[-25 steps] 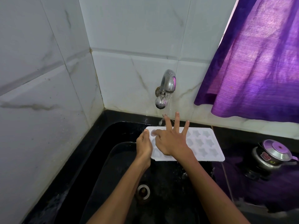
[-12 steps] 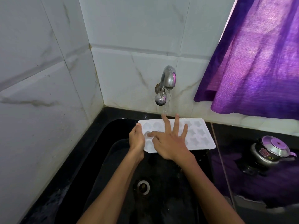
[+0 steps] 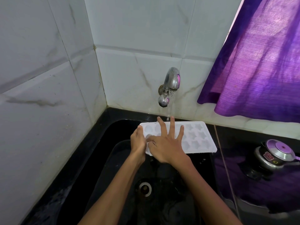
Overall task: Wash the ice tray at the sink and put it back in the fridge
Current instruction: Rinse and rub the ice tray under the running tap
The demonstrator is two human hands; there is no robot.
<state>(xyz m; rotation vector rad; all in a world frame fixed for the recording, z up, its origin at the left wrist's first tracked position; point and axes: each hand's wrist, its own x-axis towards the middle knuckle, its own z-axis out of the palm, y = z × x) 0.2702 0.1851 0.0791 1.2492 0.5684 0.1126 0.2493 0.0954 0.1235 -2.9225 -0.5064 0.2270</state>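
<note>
Head view. L hand [image 3: 138, 142] grips the left short edge of the ice tray [image 3: 197, 138], fingers curled round the rim, thumb on top. R hand [image 3: 164, 146] lies over the tray's left half w/ three fingers [image 3: 172, 127] straight and spread toward the far wall; its index finger and thumb are bent down into a cavity near the left end, holding nothing. Tray: white, cavities up, round moulds at left, star moulds at right; held roughly level over the far part of the black sink [image 3: 100, 153], its far long edge below the tap. Chrome wall tap [image 3: 170, 82] runs; a thin water stream [image 3: 169, 109] falls to the tray's far edge just beside the R fingertips. Drain [image 3: 145, 187] sits near centre of the basin, between the two forearms. Right of the sink, on the black surface [image 3: 230, 143]: a steel pressure cooker [image 3: 272, 155] w/ lid on. Purple curtain [image 3: 259, 62] hangs far right over white marble-look wall tiles [image 3: 138, 30].
</note>
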